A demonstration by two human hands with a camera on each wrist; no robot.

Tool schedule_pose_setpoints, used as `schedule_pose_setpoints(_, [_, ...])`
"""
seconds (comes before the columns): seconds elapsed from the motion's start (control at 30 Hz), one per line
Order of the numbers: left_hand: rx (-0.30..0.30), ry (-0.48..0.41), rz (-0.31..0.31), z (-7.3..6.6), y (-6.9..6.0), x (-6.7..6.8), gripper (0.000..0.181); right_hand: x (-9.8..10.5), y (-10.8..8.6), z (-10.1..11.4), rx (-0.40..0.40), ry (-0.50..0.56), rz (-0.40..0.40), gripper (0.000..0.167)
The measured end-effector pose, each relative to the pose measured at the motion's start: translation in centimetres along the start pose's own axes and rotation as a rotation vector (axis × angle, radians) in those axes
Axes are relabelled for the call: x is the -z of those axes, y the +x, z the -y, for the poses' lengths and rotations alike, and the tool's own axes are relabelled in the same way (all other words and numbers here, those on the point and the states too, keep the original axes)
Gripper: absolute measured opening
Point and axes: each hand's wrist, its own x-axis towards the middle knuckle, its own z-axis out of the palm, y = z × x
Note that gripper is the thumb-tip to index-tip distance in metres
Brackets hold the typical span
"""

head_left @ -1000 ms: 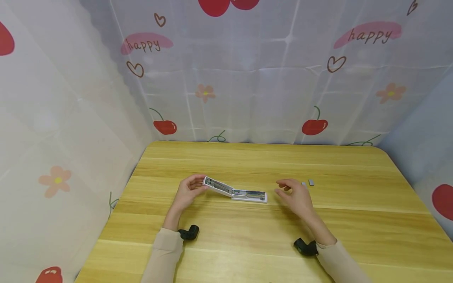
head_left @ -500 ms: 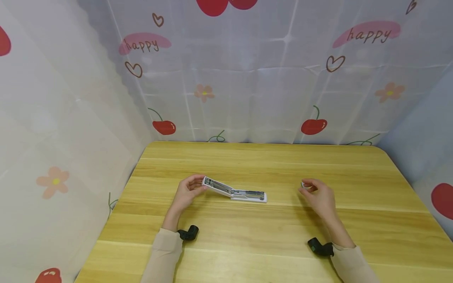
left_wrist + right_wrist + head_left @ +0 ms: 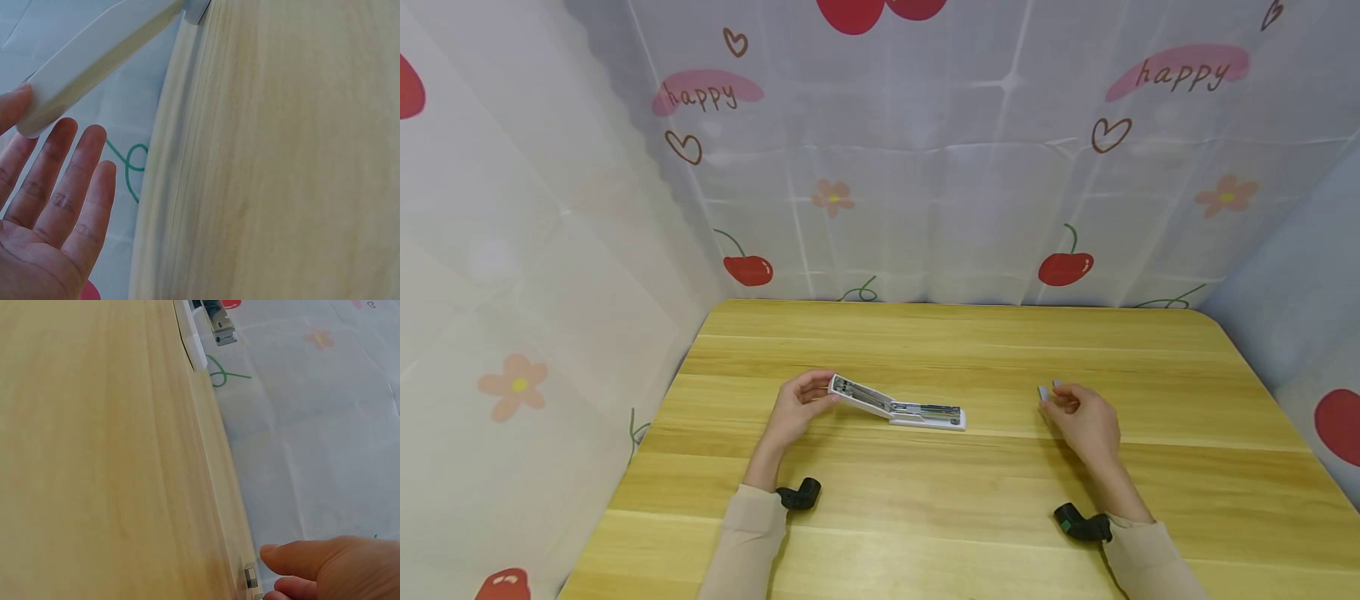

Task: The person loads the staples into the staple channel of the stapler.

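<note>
A white stapler (image 3: 928, 423) stands opened out on the table, its base flat and its upper arm tilted up to the left. My left hand (image 3: 796, 412) pinches the raised end between thumb and index finger. In the left wrist view the other fingers (image 3: 62, 200) are extended below that end. On the right, two small grey staple strips lie close together: a nearer one (image 3: 1042, 393) and a farther one (image 3: 1057, 384), partly hidden by fingers. My right hand (image 3: 1086, 421) is beside them, thumb and fingers apart. The right wrist view shows the thumb short of one strip (image 3: 251, 576).
The wooden table (image 3: 910, 508) reaches back to a patterned white curtain (image 3: 925, 208), with more curtain at both sides. Black wrist cameras sit on the left wrist (image 3: 801, 494) and right wrist (image 3: 1081, 523).
My right hand has moved right, from near the stapler's base to the staple strips, with a slight last shift that uncovers both. The left hand and stapler stay in place.
</note>
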Motion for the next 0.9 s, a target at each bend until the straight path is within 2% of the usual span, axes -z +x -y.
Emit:
schedule_pose_setpoints(0.6, [0.009, -0.001, -0.005, -0.09, -0.10, -0.01, 0.042, -0.51, -0.07, -0.54, -0.040, -0.054, 0.062, 0.036])
schedule_pose_setpoints(0.9, [0.009, 0.004, -0.005, -0.06, 0.03, -0.06, 0.041, -0.99, 0.00, -0.79, -0.041, -0.079, 0.028, 0.029])
